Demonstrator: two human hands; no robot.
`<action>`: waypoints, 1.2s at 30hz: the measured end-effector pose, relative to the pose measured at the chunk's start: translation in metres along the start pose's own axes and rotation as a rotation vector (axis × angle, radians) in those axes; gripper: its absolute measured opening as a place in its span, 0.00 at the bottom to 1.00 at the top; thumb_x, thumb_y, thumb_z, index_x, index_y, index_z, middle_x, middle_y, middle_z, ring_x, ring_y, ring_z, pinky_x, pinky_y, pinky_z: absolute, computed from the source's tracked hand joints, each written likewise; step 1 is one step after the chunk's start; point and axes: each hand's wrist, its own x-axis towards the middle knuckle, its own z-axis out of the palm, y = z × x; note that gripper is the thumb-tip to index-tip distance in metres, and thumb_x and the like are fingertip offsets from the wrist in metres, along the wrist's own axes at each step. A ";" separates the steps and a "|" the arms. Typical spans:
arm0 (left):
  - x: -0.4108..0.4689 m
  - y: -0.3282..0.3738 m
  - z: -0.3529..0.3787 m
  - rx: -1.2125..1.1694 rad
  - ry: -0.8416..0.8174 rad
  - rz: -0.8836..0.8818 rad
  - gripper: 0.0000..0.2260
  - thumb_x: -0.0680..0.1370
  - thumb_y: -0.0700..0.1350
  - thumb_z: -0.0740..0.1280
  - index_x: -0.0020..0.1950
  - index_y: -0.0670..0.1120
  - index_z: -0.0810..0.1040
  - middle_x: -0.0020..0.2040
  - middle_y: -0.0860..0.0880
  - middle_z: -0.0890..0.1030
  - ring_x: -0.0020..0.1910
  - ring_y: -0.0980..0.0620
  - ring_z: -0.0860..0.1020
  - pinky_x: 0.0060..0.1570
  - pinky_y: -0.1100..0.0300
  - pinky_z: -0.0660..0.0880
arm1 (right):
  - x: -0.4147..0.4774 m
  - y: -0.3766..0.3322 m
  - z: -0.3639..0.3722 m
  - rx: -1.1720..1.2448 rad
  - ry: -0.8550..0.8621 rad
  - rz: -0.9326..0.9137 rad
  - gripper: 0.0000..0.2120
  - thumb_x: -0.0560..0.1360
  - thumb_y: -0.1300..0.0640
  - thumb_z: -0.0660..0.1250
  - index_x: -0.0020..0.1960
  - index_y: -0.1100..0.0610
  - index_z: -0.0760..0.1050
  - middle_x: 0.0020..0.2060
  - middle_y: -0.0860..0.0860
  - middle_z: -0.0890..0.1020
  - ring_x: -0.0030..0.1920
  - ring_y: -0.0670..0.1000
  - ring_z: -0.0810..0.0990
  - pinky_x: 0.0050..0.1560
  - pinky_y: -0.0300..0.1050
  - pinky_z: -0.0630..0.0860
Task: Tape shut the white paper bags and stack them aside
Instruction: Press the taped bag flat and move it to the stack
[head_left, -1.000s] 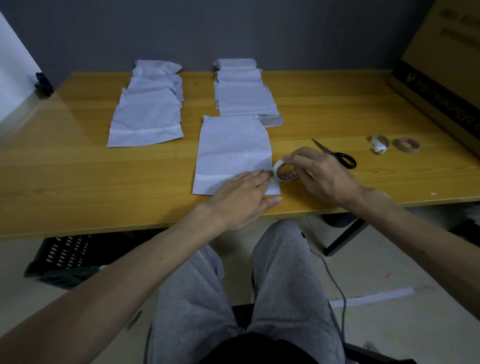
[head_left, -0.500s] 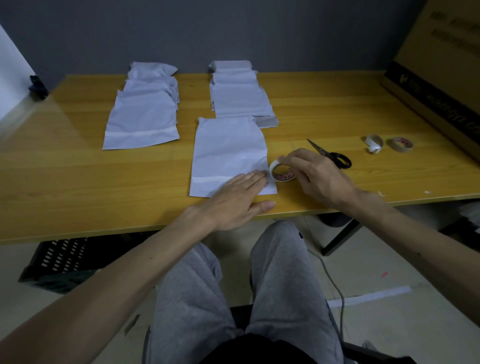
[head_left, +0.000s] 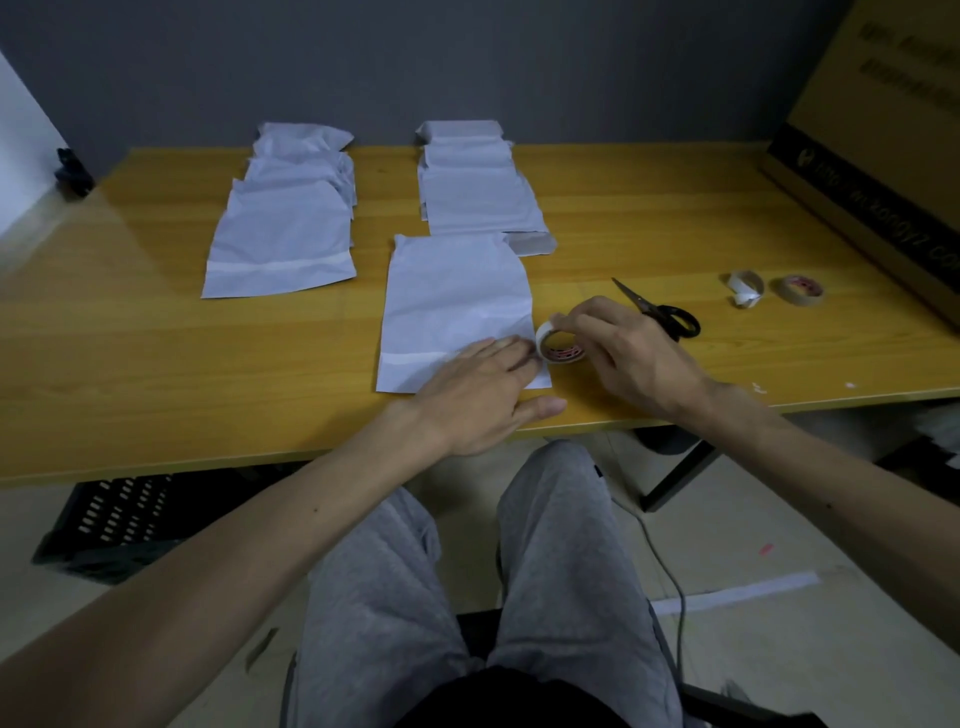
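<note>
Pinching the roll (head_left: 558, 348) at the right edge of the bag (head_left: 457, 296), mid-frame, the right hand (head_left: 631, 353) is curled round it; the left hand (head_left: 478, 395) presses the bag flat. If that palm slips, the tape likely wrinkles.

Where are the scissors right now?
Head view: scissors lie on the table, right of centre, just beyond the right hand; two small rolls sit farther right.

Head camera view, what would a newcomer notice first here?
The left hand presses flat on a white paper bag at the near edge of the table, while the right hand grips a tape roll at the bag's right edge. Two piles of bags lie behind, scissors to the right.
</note>
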 end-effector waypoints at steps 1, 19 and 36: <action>0.000 -0.001 0.001 -0.003 0.015 0.009 0.36 0.76 0.66 0.42 0.76 0.46 0.61 0.75 0.49 0.62 0.75 0.51 0.58 0.75 0.56 0.53 | 0.000 -0.001 0.000 0.006 0.003 0.001 0.14 0.79 0.67 0.60 0.63 0.61 0.75 0.53 0.57 0.78 0.47 0.60 0.80 0.41 0.55 0.78; -0.001 0.001 0.000 -0.032 -0.099 -0.078 0.38 0.74 0.68 0.36 0.79 0.51 0.49 0.80 0.52 0.49 0.78 0.54 0.47 0.76 0.53 0.47 | -0.004 -0.002 0.008 0.140 0.113 0.157 0.16 0.77 0.66 0.65 0.64 0.59 0.75 0.53 0.54 0.79 0.49 0.50 0.78 0.52 0.33 0.69; 0.003 -0.009 -0.003 -0.721 0.098 -0.261 0.20 0.82 0.53 0.59 0.72 0.48 0.66 0.72 0.50 0.71 0.72 0.52 0.66 0.71 0.53 0.63 | 0.006 -0.009 0.002 0.295 0.190 0.293 0.11 0.73 0.66 0.70 0.56 0.60 0.78 0.47 0.48 0.80 0.46 0.47 0.78 0.47 0.27 0.72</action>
